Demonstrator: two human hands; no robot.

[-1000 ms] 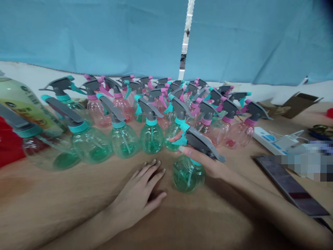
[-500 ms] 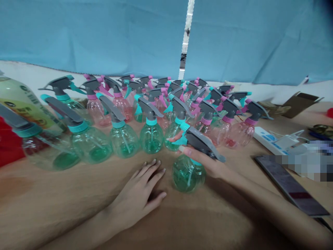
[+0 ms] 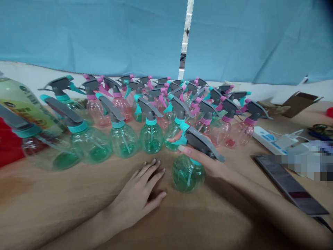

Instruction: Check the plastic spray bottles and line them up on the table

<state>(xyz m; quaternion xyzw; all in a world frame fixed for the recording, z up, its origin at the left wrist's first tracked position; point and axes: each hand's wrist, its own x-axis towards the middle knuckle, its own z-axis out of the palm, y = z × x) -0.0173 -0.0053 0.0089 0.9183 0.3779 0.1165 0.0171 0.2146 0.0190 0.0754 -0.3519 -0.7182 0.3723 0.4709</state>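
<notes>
My right hand (image 3: 205, 161) grips the neck of a green spray bottle (image 3: 187, 175) with a grey and teal trigger head (image 3: 201, 142); the bottle stands on the wooden table (image 3: 65, 205) in front of me. Fingers wrap round the neck under the trigger. My left hand (image 3: 142, 194) lies flat on the table just left of that bottle, fingers stretched out and holding nothing. Behind both hands stand several green spray bottles (image 3: 151, 133) and pink spray bottles (image 3: 240, 130) in rows.
A large yellow-green bottle (image 3: 23, 104) and something red (image 3: 9, 146) sit at the far left. A white power strip (image 3: 270, 140), a dark flat phone-like slab (image 3: 291, 185) and a brown cardboard box (image 3: 299, 102) lie at the right. A blue curtain (image 3: 104, 34) hangs behind.
</notes>
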